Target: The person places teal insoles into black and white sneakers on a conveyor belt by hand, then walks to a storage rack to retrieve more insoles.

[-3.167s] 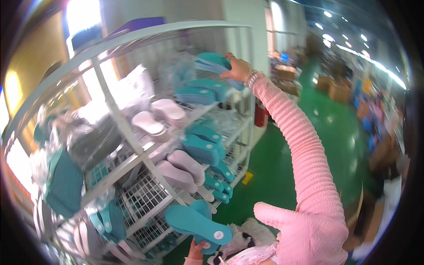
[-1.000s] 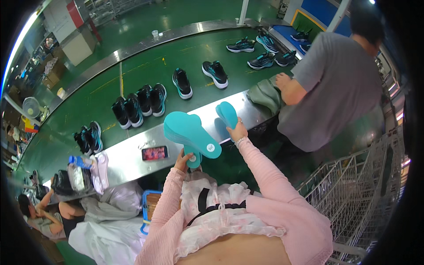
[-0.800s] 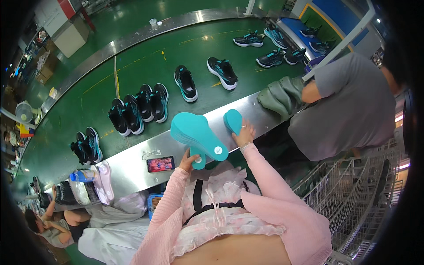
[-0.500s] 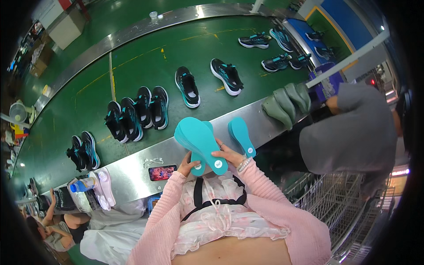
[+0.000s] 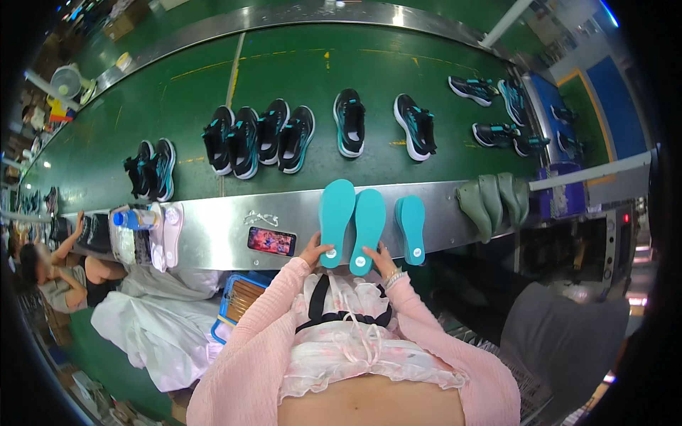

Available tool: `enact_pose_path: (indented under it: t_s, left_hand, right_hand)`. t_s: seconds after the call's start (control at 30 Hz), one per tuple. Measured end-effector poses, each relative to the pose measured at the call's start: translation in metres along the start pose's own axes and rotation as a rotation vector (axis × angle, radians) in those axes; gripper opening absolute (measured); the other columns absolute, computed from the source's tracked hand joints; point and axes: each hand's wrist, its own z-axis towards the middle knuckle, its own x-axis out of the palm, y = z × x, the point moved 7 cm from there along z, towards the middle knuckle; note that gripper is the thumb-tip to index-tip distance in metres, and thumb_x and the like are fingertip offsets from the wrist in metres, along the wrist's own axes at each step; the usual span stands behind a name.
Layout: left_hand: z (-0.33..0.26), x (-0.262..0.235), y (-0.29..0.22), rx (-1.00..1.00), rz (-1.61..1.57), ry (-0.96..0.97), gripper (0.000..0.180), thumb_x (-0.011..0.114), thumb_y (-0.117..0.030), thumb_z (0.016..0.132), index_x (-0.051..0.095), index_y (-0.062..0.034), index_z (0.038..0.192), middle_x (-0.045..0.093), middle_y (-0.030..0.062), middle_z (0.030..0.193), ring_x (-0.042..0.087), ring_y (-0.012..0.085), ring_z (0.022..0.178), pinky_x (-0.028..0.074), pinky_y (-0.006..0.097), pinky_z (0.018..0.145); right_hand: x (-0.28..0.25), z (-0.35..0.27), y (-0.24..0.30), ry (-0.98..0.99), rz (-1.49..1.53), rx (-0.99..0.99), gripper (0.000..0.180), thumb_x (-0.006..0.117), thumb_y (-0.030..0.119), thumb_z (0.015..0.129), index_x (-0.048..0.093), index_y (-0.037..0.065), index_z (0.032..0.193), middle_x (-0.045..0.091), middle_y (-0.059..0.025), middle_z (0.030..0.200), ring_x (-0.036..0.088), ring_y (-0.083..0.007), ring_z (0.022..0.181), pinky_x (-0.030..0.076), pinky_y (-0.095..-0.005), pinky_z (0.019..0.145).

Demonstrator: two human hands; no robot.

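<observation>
Two teal insole stacks stand side by side over the metal ledge, heels toward me, each with a white round sticker. My left hand grips the left insole stack by its heel, thumb on top. My right hand pinches the heel of the right insole stack, which sits slightly closer to me. Just right of that hand, another teal insole stack lies on the ledge, untouched. How many layers each stack has is hidden from above.
Beyond the metal ledge, black-and-teal sneakers stand on a green conveyor belt. A phone lies left of my hands; green shoe lasts are to the right. A grey-clothed person is close on my right.
The overlapping teal insoles in my hands have come apart into two side-by-side stacks. My view has turned, and the grey-clothed person at right has shifted lower in it.
</observation>
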Motion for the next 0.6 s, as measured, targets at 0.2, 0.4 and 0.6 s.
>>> enact_pose_path:
  t_s: [0.2, 0.4, 0.6]
  left_hand:
    - [0.007, 0.017, 0.006, 0.106, 0.45, -0.099, 0.088, 0.072, -0.039, 0.059, 0.029, 0.0053, 0.122, 0.044, 0.0202, 0.115, 0.047, 0.0275, 0.103, 0.04, 0.036, 0.085]
    - [-0.04, -0.028, -0.165, 0.707, 1.09, -0.371, 0.06, 0.06, -0.029, 0.073, 0.037, -0.0008, 0.12, 0.04, 0.0201, 0.12, 0.038, 0.0334, 0.112, 0.03, 0.038, 0.094]
    - [-0.044, -0.152, -0.354, 0.811, 1.372, -0.942, 0.052, 0.061, -0.027, 0.07, 0.041, 0.0008, 0.109, 0.051, 0.0199, 0.098, 0.046, 0.0346, 0.095, 0.037, 0.039, 0.084]
  right_hand:
    - [0.0, -0.019, 0.023, 0.046, -0.101, 0.052, 0.061, 0.062, 0.029, 0.074, 0.037, -0.006, 0.117, 0.049, -0.0162, 0.109, 0.047, -0.0238, 0.101, 0.039, -0.0326, 0.082]
    - [0.009, -0.084, 0.126, -0.61, -0.783, -0.417, 0.053, 0.062, 0.021, 0.07, 0.042, 0.002, 0.115, 0.052, -0.0135, 0.089, 0.052, -0.0281, 0.078, 0.04, -0.0367, 0.07]
    - [0.106, -0.056, 0.133, -0.404, -1.198, -0.095, 0.072, 0.064, 0.03, 0.067, 0.028, 0.008, 0.126, 0.054, -0.0173, 0.096, 0.056, -0.034, 0.08, 0.044, -0.041, 0.066]
